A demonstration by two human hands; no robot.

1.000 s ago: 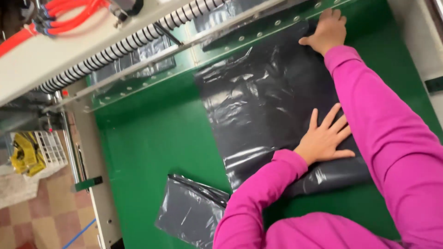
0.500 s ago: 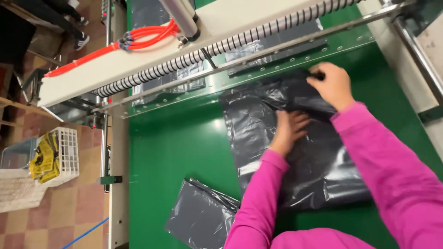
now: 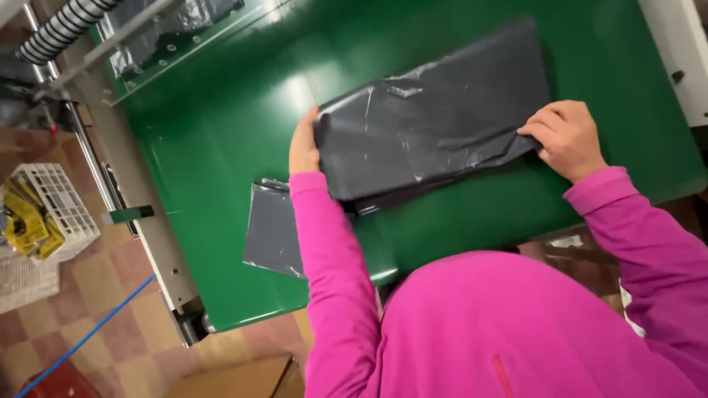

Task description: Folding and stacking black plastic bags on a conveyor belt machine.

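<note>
Glossy green table across most of the view, over a checkered tile floor at seven o'clock. At nine o'clock, on the floor, a white slatted basket with something yellow inside; contents otherwise too small to tell. At eleven o'clock, a ribbed black-and-white hose above a clear perforated strip with dark film beneath it. At six o'clock, the corner of a cardboard box; inside not visible.

At the centre, a folded stack of dark grey plastic bags, tilted up toward one o'clock, held between both hands. Left hand at the stack's nine o'clock edge, palm pressed against it, fingers hidden behind the plastic, so closure impossible to judge. Right hand at the three o'clock edge, fingers curled tight, pinching the film. Both pink sleeves stretched forward from six o'clock. Just below the left forearm, a second flat grey bag pile, lying on the table.
</note>
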